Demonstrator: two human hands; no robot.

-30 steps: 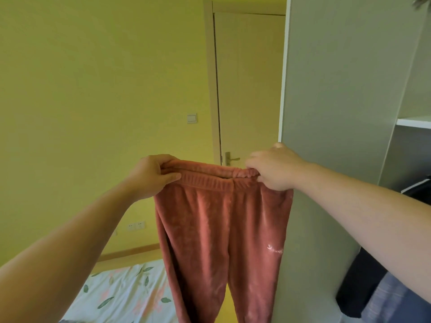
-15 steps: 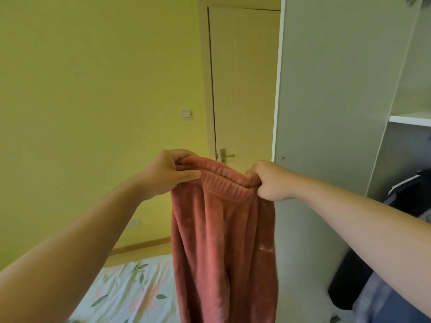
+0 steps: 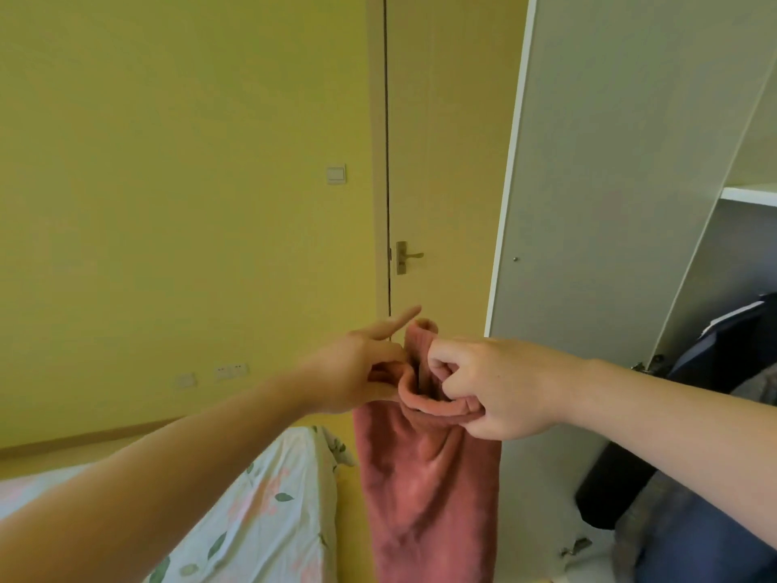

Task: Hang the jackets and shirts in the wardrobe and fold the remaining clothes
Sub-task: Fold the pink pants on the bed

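Yellow bedroom, wardrobe point(image 3: 630, 162) open with dark clothes point(image 3: 723, 342) inside: left hand point(image 3: 357, 372) and right hand point(image 3: 500, 389) hold pink pants point(image 3: 429, 490) in mid-air beside the bed point(image 3: 269, 498), fingers point(image 3: 445, 355) curled on the bunched waistband, left forefinger straight; folding is apparently just begun.

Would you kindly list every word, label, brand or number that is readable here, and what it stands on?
None: no readable text shows. The pink trousers, the light switch, the wall sockets and the wardrobe door bear no legible writing.
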